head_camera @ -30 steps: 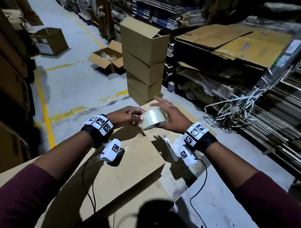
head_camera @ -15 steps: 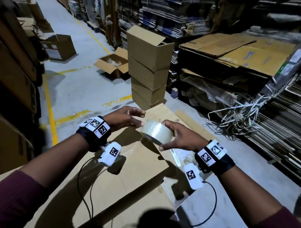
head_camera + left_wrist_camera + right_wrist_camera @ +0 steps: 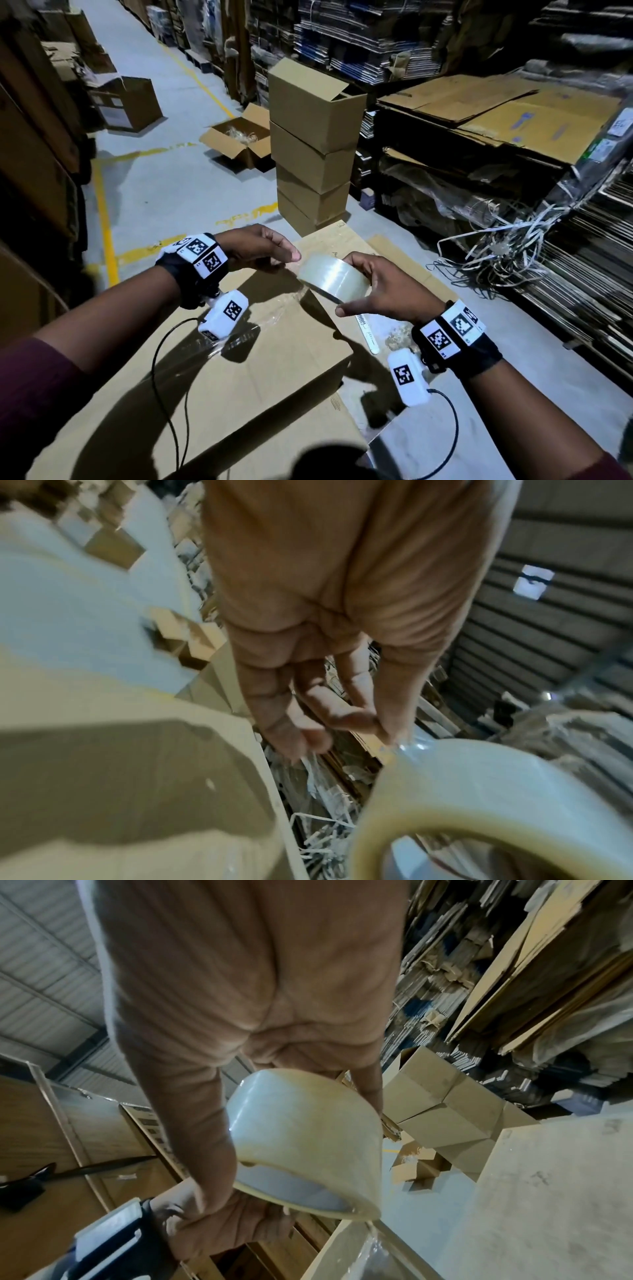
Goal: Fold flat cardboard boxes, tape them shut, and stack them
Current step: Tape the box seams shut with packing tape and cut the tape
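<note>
A tape roll [image 3: 334,279] hangs above the flat cardboard [image 3: 239,394]; the box stack [image 3: 313,147] stands behind, an open box [image 3: 236,142] to its left.

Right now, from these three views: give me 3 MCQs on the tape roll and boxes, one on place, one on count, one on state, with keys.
1. Where is the clear roll of packing tape?
A. lying on the floor
B. held above the flat brown cardboard sheet
C. on top of the box stack

2. How many brown cardboard boxes make up the stack ahead?
A. two
B. four
C. six

3. What is the state of the top box of the stack?
A. top flap raised
B. taped shut
C. crushed flat

Key:
1. B: the right hand grips the roll over the sheet, and the left hand pinches at its edge.
2. B: four boxes stand one on another in the head view.
3. A: a flap stands up from its top, leaving a dark gap.
</note>
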